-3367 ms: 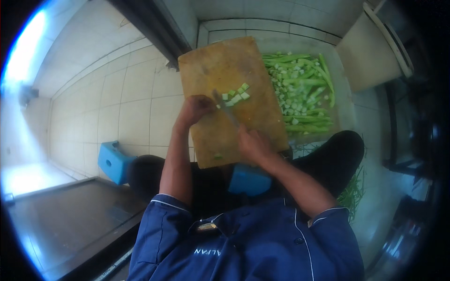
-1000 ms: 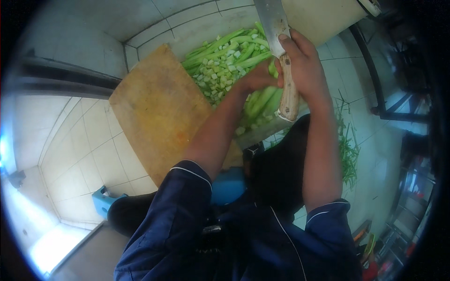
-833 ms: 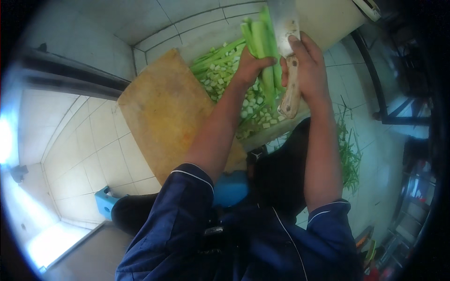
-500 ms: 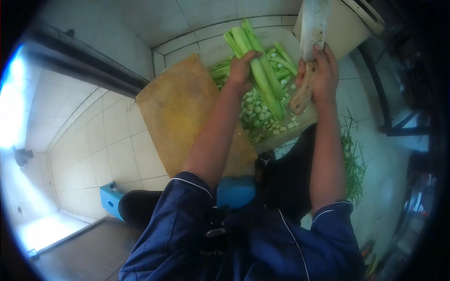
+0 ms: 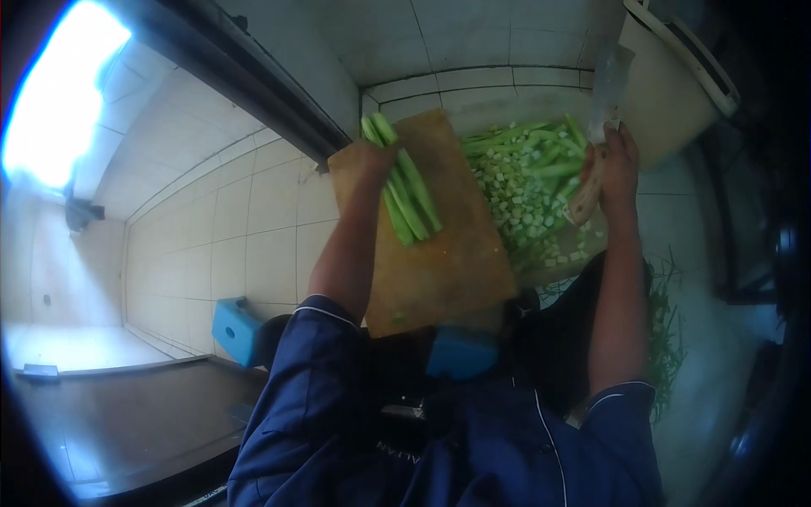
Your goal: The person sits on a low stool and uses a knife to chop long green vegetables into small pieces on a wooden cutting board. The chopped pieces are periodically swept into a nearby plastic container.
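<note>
My left hand (image 5: 372, 162) is closed round a few long pale-green vegetable stalks (image 5: 407, 201), which lie slanted over the far left part of a worn wooden cutting board (image 5: 456, 275). On the right, my right hand (image 5: 621, 173) grips a cleaver (image 5: 610, 89) by its wooden handle, the broad blade pointing away from me. The cleaver is apart from the board. Beside the board, a heap of diced green pieces (image 5: 515, 194) fills a shallow pale tub (image 5: 553, 275), together with uncut stalks (image 5: 553, 152) at its far side.
A cream-coloured bin (image 5: 672, 101) stands at the far right, close to the blade. Green trimmings (image 5: 666, 342) are strewn over the floor to the right. Blue plastic stools (image 5: 236, 331) are near my legs. A tiled wall (image 5: 473, 46) closes off the far side.
My left hand has carried the stalks leftward from above the tub onto the board. My right hand still holds the cleaver at the right. The view has shifted left.
</note>
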Action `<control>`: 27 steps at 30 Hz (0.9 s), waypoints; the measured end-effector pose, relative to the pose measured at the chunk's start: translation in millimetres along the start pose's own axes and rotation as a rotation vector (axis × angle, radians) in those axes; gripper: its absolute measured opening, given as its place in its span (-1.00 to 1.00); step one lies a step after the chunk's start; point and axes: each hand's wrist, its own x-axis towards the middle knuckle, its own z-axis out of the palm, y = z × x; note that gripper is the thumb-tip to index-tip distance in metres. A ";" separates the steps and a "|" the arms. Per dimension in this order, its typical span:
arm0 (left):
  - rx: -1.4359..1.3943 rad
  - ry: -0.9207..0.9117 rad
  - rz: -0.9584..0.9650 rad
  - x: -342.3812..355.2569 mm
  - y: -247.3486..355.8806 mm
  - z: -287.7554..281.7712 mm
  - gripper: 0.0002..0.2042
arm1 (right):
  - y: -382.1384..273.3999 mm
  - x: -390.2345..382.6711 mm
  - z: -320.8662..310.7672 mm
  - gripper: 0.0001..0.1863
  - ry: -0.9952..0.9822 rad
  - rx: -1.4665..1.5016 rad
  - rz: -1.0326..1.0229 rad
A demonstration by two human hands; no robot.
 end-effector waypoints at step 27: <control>-0.357 -0.155 0.206 -115.9 -92.7 -17.5 -0.76 | 58.7 -50.6 73.1 -0.67 -0.356 -0.469 0.032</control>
